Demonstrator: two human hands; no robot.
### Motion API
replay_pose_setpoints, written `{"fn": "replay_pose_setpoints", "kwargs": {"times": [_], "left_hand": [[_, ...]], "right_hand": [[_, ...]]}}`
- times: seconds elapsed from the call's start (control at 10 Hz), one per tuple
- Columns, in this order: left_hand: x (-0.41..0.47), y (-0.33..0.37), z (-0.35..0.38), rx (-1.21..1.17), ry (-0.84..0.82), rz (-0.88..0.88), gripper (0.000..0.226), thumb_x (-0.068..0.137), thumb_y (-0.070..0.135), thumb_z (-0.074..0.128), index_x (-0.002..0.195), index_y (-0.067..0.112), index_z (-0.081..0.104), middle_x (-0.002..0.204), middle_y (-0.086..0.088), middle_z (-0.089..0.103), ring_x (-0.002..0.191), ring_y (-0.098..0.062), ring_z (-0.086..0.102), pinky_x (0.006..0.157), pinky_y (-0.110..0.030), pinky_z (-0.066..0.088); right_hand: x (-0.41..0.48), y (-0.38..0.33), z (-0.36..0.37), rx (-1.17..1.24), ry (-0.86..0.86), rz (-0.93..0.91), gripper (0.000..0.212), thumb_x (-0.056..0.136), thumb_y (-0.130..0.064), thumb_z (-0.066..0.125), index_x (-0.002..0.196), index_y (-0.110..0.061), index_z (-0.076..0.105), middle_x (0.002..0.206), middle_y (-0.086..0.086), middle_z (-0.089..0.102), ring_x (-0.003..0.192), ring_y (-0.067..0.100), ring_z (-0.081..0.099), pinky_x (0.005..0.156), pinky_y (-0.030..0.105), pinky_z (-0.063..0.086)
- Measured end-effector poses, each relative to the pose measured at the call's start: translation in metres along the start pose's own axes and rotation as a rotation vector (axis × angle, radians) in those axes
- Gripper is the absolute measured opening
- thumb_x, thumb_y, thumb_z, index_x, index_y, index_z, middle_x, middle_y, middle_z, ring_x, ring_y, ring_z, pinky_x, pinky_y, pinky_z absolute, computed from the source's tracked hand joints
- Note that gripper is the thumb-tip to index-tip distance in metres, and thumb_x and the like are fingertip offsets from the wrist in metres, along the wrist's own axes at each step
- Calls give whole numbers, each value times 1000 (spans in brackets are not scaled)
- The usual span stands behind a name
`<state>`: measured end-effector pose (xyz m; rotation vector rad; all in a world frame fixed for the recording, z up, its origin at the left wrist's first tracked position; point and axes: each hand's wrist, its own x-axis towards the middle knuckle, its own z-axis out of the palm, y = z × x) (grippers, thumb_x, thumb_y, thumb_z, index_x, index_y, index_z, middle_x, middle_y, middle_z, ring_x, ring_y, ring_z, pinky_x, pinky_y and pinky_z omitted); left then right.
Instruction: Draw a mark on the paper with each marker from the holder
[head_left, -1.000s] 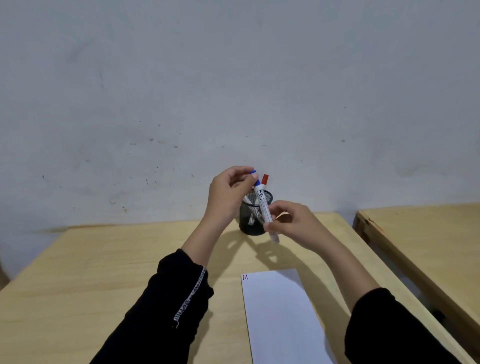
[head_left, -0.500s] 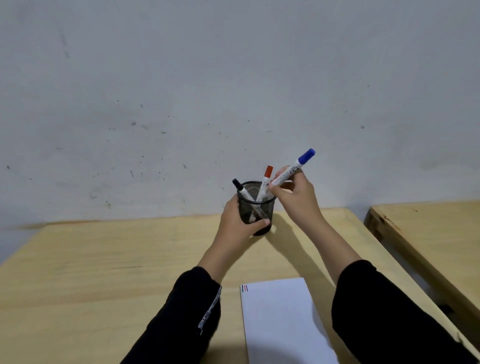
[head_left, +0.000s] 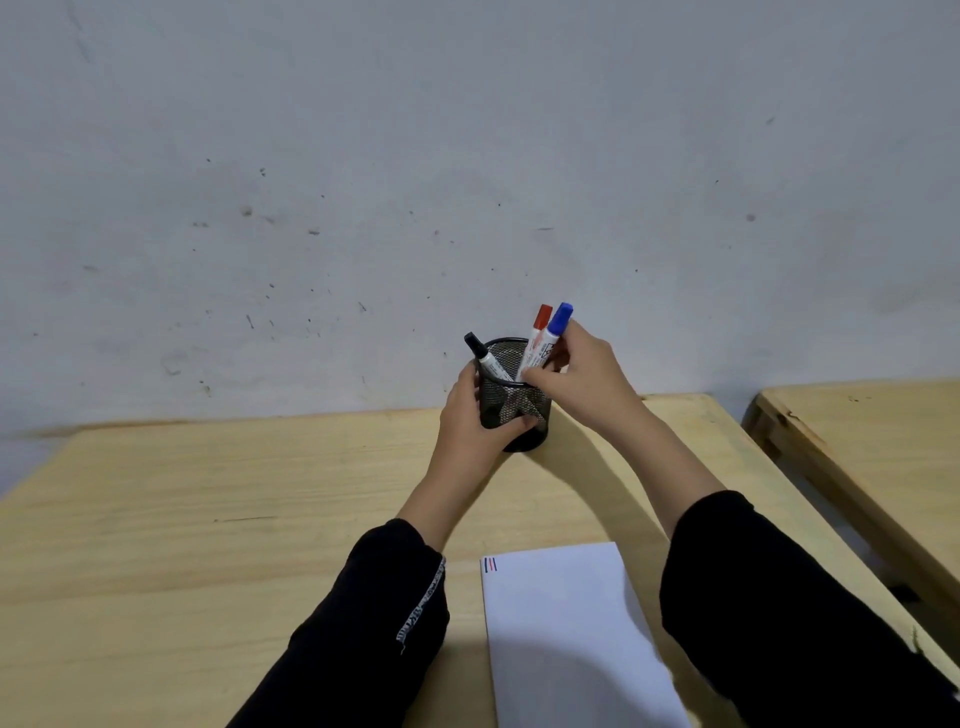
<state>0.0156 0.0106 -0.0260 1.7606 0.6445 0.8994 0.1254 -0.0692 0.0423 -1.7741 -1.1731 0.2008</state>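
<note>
A black mesh holder stands at the far edge of the wooden table. My left hand grips its left side. Inside it a black-capped marker leans left and a red-capped marker leans right. My right hand pinches the blue-capped marker, whose lower end sits inside the holder beside the red one. A white sheet of paper lies near me, with short red and blue marks at its top left corner.
A grey wall rises directly behind the holder. A second wooden table stands to the right across a narrow gap. Both my black sleeves cross the near part of the table beside the paper.
My left hand left the blue marker's cap and took hold of the holder. My right hand carried the capped blue marker up and lowered it into the holder beside the red one.
</note>
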Motion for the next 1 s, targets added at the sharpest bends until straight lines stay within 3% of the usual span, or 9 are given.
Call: {"fn": "replay_pose_setpoints", "kwargs": {"times": [0.1,0.2,0.3,0.4,0.5,0.6,0.7,0.8,1.0], "left_hand": [[2,-2,0,3,-1,0,72,59,31,80,119,44,43,125,3,57,113,-11,59,98,-39,51],[4,-5,0,17,-8,0,71,61,30,81,120,41,43,125,4,57,114,-11,57,98,-38,51],[4,-4,-1,-7,-17,-6,69,63,24,82,119,38,45,125,2,58,112,-11,59,96,-35,52],[2,-2,-3,-35,-28,-13,66,66,16,82,114,44,46,125,-1,59,111,-10,60,91,-27,52],[1,-1,-5,-33,-34,-15,67,69,11,80,120,36,46,124,-1,60,108,-3,60,86,-17,49],[0,1,-6,-23,-42,-19,65,71,8,78,119,36,45,121,3,60,104,4,58,81,-9,48],[-3,8,-10,3,-70,-22,63,74,3,75,126,27,48,114,6,59,100,4,59,73,-2,46],[-2,20,-21,185,-113,-13,55,81,7,69,131,17,48,121,2,56,109,-6,53,74,0,38],[-7,56,-47,576,-228,-83,76,87,33,64,148,9,25,156,-9,29,143,-24,28,112,-34,27]], "right_hand": [[2,-1,2,17,-40,20,14,83,-14,56,94,-4,58,79,6,61,67,18,53,62,25,42],[4,-3,4,-18,-102,9,6,85,-15,55,85,-9,58,70,-1,54,61,13,48,52,13,36],[4,-3,8,-66,-115,-14,3,84,-14,57,82,-13,56,71,-1,54,62,10,48,50,11,35],[3,-2,8,-61,-89,-25,6,83,-14,58,87,-10,58,78,4,59,66,13,50,55,11,37],[1,-3,7,-66,-79,-29,9,83,-14,59,89,-7,59,82,9,62,71,18,53,61,15,40],[-1,-4,5,-64,-51,-21,11,82,-12,60,89,-4,59,83,12,62,74,21,53,65,25,42],[-5,-7,-4,-81,-5,-2,12,80,-10,60,91,-4,61,90,14,66,83,24,59,74,28,45],[-9,-9,-17,-114,38,13,18,80,-7,58,98,-10,60,104,12,65,99,25,59,83,27,43],[-27,-21,-36,-251,19,109,49,88,-17,54,134,-6,43,133,14,51,124,26,46,96,31,36]]}}
